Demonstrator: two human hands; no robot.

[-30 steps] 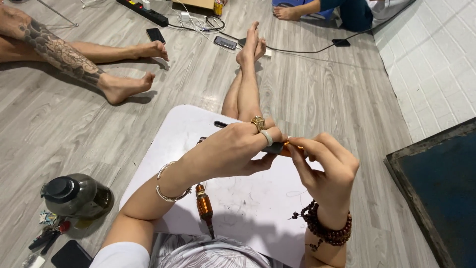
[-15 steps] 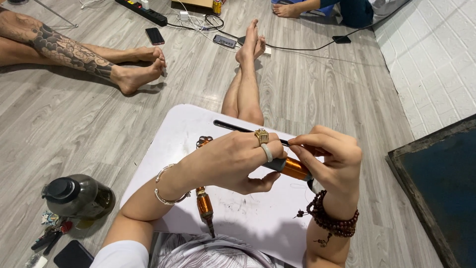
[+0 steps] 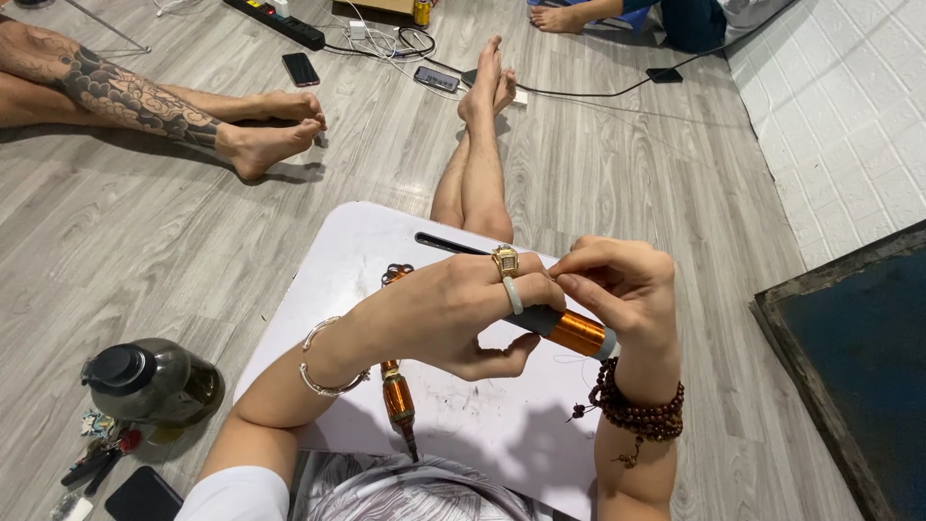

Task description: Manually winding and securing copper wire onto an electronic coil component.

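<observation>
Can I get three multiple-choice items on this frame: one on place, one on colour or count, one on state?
1. Where does the second orange pen-shaped tool lie?
A. On the white lap board
B. On the grey floor by the dark jug
C. In the right hand

2. What colour is the ring band lowest on the left hand?
A. Red
B. White
C. Black

3. How is the orange and black pen-shaped tool held?
A. Lying loose on the board
B. Left hand only
C. Both hands, the right hand pinching near its middle

Answers: 1 A, it rests on the board below the left forearm. 2 B, a white band sits under the gold ring. 3 C, the left fingers wrap the black part while the right fingers pinch beside them.
</observation>
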